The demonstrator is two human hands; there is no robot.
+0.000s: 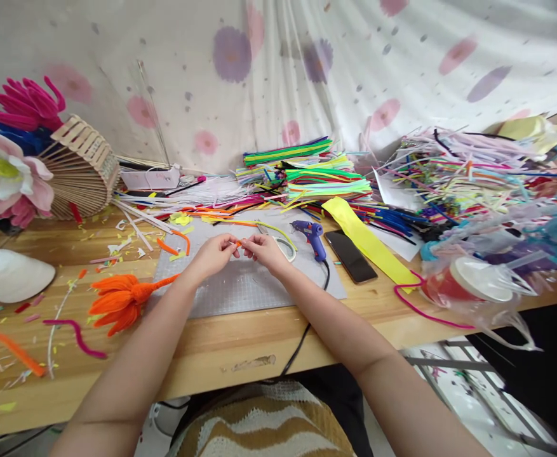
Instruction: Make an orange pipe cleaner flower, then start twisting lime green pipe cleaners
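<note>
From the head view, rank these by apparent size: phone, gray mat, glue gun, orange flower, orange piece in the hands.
1. Gray mat
2. Orange flower
3. Phone
4. Glue gun, only slightly smaller than the phone
5. Orange piece, partly hidden

A small orange piece (239, 243) is held between the left hand (220, 251) and the right hand (265, 250) above a grey mat (254, 289), on which a purple glue gun (314, 237) is laid. An orange flower (119, 301) is set leftward on the wooden tabletop (206, 346), and bundles of coloured pipe cleaners (328, 182) are piled behind.
</note>
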